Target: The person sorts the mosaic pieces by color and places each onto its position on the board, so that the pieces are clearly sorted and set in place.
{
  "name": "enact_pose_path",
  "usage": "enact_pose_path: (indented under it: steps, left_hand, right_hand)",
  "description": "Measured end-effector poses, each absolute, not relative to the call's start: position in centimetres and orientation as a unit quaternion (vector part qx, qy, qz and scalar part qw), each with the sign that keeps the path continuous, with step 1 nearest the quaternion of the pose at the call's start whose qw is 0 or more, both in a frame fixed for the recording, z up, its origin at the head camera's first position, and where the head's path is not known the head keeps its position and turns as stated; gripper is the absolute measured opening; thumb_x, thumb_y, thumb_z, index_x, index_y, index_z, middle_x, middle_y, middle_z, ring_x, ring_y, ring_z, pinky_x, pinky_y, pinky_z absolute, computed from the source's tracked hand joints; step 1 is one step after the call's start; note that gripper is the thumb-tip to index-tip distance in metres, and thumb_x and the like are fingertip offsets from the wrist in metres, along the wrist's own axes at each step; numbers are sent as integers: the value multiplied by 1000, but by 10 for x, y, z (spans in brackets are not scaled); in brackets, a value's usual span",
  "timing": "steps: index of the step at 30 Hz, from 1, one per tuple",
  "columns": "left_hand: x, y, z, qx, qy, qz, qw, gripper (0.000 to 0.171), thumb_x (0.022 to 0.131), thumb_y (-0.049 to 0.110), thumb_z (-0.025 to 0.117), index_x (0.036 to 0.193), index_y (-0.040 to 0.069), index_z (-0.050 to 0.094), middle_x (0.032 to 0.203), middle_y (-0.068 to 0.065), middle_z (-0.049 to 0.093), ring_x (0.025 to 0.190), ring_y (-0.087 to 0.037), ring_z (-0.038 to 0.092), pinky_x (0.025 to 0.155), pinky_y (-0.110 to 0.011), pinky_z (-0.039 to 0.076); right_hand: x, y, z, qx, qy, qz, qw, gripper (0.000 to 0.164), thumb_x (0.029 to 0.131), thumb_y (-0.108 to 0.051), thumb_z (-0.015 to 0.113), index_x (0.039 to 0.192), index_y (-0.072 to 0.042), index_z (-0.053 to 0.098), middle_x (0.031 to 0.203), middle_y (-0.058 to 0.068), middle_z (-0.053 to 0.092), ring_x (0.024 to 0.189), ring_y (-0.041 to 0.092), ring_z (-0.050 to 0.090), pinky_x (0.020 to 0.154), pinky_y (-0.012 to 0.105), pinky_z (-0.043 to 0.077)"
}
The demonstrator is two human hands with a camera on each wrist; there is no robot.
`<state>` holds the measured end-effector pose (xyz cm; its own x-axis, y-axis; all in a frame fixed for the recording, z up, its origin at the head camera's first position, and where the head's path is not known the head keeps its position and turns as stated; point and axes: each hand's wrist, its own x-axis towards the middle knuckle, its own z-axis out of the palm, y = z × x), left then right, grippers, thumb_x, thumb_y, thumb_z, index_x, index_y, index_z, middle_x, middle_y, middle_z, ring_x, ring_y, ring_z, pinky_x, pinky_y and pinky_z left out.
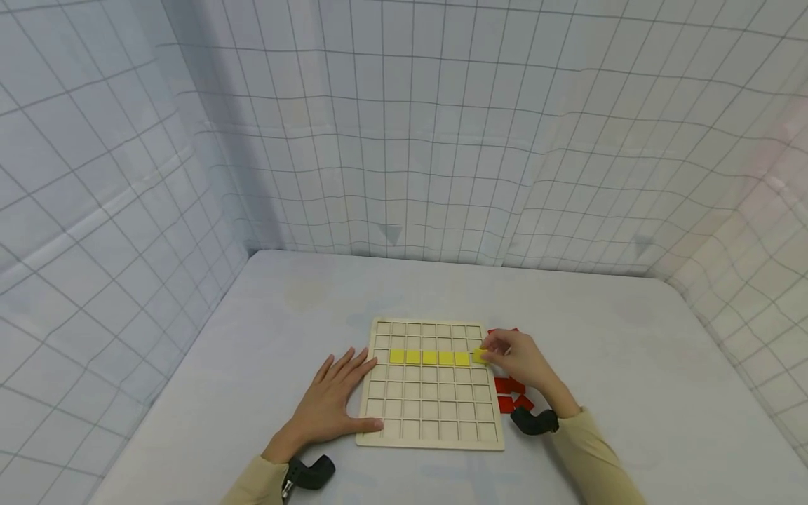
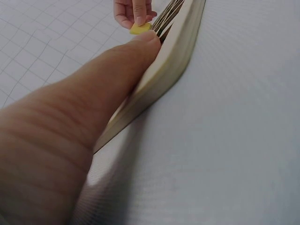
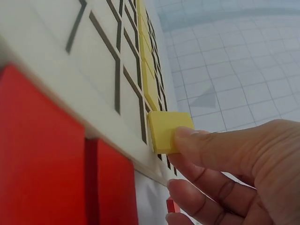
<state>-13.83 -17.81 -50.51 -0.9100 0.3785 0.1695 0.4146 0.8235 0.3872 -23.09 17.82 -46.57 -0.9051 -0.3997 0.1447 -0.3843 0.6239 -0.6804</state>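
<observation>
White worktop [image 1: 315, 301] | right grip [image 1: 519, 359] pinches yellow tile [image 3: 164, 127] | left grip [image 1: 331, 403] spread, touching gridded board [image 1: 429, 443] | best lowered level, square

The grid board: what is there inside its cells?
Five yellow tiles sit in one row; the right hand holds another nearby. Cell floors beneath the five are covered.
</observation>
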Motion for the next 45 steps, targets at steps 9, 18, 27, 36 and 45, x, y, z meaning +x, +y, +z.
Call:
enact_pose_path:
  steps: [9, 18, 27, 36, 45]
  left_hand:
    - [-138, -178, -505, -213, -952, -213, 49, 102, 71, 79, 56, 150, 19, 32, 155, -1, 22, 143, -22, 12, 114, -45, 2]
    - [-138, -177, -508, -223, -947, -219, 78, 102, 71, 77, 59, 148, 15, 36, 153, -5, 28, 141, -27, 19, 113, -49, 7]
    - [-140, -178, -507, -214, -951, -214, 59, 102, 70, 79, 57, 150, 19, 33, 155, -2, 24, 142, -23, 14, 114, -44, 2]
    - [-140, -178, -507, -213, -952, -215, 48, 103, 70, 80, 56, 150, 20, 31, 155, 0, 22, 143, -21, 11, 114, -43, 0]
    - [-139, -179, -507, -213, -952, -215, 48, 103, 71, 80, 55, 150, 19, 31, 155, 0, 22, 143, -22, 11, 114, -44, 0]
  right_hand:
    - [-232, 173, -466, -211, 910, -357, 17, 8, 83, -7, 73, 87, -10, 68, 75, -6, 59, 70, 13, 54, 58, 27, 46]
    - [-229, 173, -468, -208, 910, -357, 21, 8, 82, -5, 74, 83, -12, 70, 81, -5, 60, 71, 13, 54, 56, 25, 47]
    - [-231, 172, -469, -219, 910, -351, 12, 7, 82, -7, 74, 85, -12, 70, 83, -6, 60, 72, 13, 54, 58, 26, 47]
    - [-231, 175, -469, -232, 905, -357, 23, 9, 83, -10, 75, 90, -10, 69, 84, -5, 60, 74, 13, 54, 57, 26, 48]
    - [-227, 181, -468, -246, 904, -348, 29, 12, 83, -11, 74, 94, -10, 69, 89, -5, 60, 76, 13, 55, 65, 27, 51]
